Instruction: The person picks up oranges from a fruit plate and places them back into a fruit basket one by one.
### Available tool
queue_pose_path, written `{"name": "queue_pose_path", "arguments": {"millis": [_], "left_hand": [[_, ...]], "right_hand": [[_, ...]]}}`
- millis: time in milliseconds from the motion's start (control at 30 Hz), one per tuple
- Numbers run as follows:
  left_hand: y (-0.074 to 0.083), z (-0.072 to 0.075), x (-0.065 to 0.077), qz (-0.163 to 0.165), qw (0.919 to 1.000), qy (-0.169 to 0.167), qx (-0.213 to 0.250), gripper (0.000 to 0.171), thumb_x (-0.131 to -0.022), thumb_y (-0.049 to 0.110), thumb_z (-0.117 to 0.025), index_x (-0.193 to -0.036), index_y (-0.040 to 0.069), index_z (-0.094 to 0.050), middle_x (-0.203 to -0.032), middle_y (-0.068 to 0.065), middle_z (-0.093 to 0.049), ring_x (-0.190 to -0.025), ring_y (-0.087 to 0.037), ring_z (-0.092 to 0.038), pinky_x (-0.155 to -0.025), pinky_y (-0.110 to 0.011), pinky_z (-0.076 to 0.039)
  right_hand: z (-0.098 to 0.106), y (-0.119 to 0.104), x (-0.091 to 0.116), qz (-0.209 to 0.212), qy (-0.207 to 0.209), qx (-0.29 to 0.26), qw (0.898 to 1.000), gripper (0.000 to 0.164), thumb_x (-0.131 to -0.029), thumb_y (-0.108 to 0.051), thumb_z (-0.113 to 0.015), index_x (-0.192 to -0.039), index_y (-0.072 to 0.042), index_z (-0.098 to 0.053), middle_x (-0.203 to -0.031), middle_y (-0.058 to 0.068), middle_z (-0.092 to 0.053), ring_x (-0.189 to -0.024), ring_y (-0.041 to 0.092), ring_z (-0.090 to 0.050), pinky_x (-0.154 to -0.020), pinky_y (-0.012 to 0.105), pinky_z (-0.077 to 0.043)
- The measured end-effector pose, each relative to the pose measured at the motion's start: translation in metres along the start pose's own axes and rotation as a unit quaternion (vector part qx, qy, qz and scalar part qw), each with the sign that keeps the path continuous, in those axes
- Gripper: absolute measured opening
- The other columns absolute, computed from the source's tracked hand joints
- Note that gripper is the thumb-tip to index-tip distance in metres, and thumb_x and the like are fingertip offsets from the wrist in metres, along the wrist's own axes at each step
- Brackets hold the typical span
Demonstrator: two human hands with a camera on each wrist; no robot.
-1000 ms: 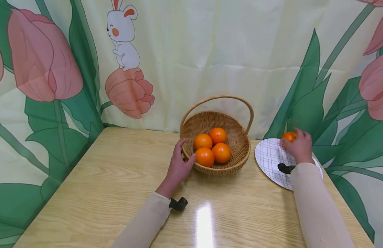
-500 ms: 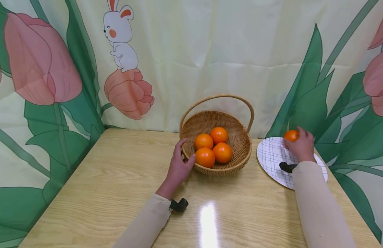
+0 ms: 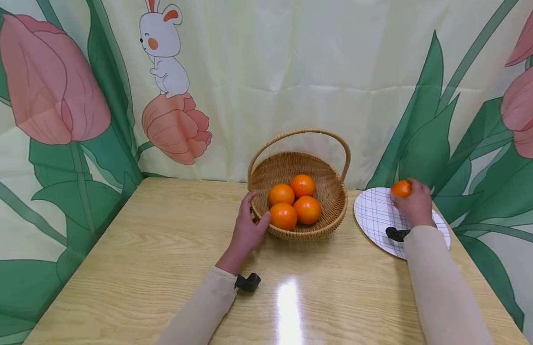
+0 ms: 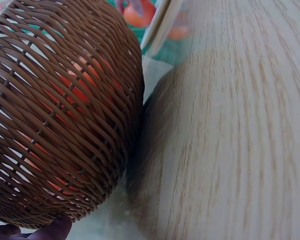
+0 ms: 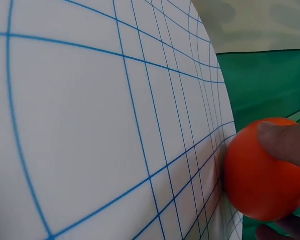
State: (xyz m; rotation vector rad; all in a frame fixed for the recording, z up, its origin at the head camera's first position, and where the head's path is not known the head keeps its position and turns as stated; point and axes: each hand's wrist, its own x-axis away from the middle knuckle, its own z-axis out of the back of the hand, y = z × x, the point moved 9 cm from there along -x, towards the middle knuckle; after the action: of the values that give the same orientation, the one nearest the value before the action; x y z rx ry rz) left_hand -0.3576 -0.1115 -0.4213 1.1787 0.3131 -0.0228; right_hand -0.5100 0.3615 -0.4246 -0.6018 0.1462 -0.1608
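Note:
In the head view a woven wicker basket (image 3: 300, 232) with an arched handle stands at the back of the table, its bowl tipped toward me. Several oranges (image 3: 308, 210) lie inside; through the weave they also show in the left wrist view. My left hand (image 3: 248, 230) holds the basket's left rim, thumb at the front and fingers round the side. To the right lies a round white plate (image 3: 376, 220) with a blue grid. Over its far edge my right hand (image 3: 414, 205) grips a single orange (image 5: 262, 175), thumb on top and fingers underneath in the right wrist view.
The wooden table (image 3: 163, 258) runs back to a curtain (image 3: 318, 86) printed with tulips and a rabbit. The plate sits near the table's right edge, close to the curtain. A dark wrist-camera mount (image 3: 248, 282) shows at the left cuff, another (image 3: 397, 234) at the right.
The head view has shifted slightly. Both hands keep their holds, the left on the basket and the right on the orange, in nearly the same places.

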Motion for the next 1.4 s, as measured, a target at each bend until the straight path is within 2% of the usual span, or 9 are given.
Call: {"name": "queue_pose_path", "arguments": {"millis": [300, 467, 700, 900, 1100, 1400], "left_hand": [[-0.004, 0.0, 0.0, 0.014, 0.9999, -0.002, 0.004, 0.063, -0.092, 0.031, -0.061, -0.146, 0.031, -0.028, -0.152, -0.003, -0.033, -0.135, -0.03, -0.042, -0.105, -0.051, -0.043], [-0.002, -0.001, -0.002, 0.009, 0.9999, -0.007, 0.007, 0.064, -0.092, 0.032, -0.061, -0.147, 0.027, -0.028, -0.153, -0.007, -0.033, -0.135, -0.032, -0.041, -0.105, -0.051, -0.043], [-0.006, -0.002, -0.003, 0.03, 0.9992, -0.019, 0.018, 0.067, -0.093, 0.032, -0.062, -0.149, 0.023, -0.026, -0.154, -0.009, -0.03, -0.137, -0.033, -0.039, -0.106, -0.052, -0.041], [-0.005, -0.003, -0.004, 0.032, 0.9987, -0.028, 0.026, 0.068, -0.093, 0.032, -0.061, -0.15, 0.02, -0.025, -0.155, -0.01, -0.029, -0.138, -0.033, -0.038, -0.107, -0.053, -0.04], [-0.001, -0.002, -0.003, 0.025, 0.999, -0.029, 0.023, 0.068, -0.093, 0.033, -0.061, -0.149, 0.022, -0.025, -0.154, -0.01, -0.029, -0.138, -0.033, -0.037, -0.107, -0.053, -0.04], [-0.003, -0.001, -0.002, 0.037, 0.9987, -0.033, 0.014, 0.068, -0.092, 0.035, -0.061, -0.149, 0.026, -0.024, -0.155, -0.01, -0.029, -0.14, -0.032, -0.035, -0.11, -0.053, -0.037]], "right_hand": [[0.007, -0.015, 0.02, 0.012, 0.0, -0.002, 1.0, 0.077, -0.095, -0.026, -0.06, -0.154, -0.004, -0.015, -0.151, 0.034, -0.015, -0.125, 0.056, -0.03, -0.103, 0.068, -0.033], [0.013, -0.023, 0.029, 0.027, 0.005, 0.0, 1.0, 0.077, -0.095, -0.028, -0.06, -0.154, -0.006, -0.016, -0.152, 0.034, -0.015, -0.124, 0.056, -0.03, -0.102, 0.068, -0.034], [0.018, -0.04, 0.043, 0.059, 0.013, 0.003, 0.998, 0.074, -0.094, -0.025, -0.062, -0.153, -0.007, -0.02, -0.15, 0.032, -0.02, -0.123, 0.054, -0.033, -0.102, 0.068, -0.034], [0.022, -0.053, 0.057, 0.079, 0.013, 0.003, 0.997, 0.074, -0.094, -0.028, -0.062, -0.153, -0.008, -0.022, -0.151, 0.031, -0.021, -0.123, 0.053, -0.034, -0.1, 0.068, -0.035], [0.025, -0.067, 0.069, 0.102, 0.014, 0.012, 0.995, 0.074, -0.094, -0.03, -0.062, -0.153, -0.008, -0.024, -0.15, 0.03, -0.023, -0.122, 0.053, -0.034, -0.099, 0.068, -0.036], [0.029, -0.088, 0.09, 0.13, 0.006, 0.019, 0.991, 0.074, -0.093, -0.032, -0.064, -0.152, -0.01, -0.025, -0.15, 0.028, -0.027, -0.123, 0.051, -0.035, -0.099, 0.068, -0.038]]}}
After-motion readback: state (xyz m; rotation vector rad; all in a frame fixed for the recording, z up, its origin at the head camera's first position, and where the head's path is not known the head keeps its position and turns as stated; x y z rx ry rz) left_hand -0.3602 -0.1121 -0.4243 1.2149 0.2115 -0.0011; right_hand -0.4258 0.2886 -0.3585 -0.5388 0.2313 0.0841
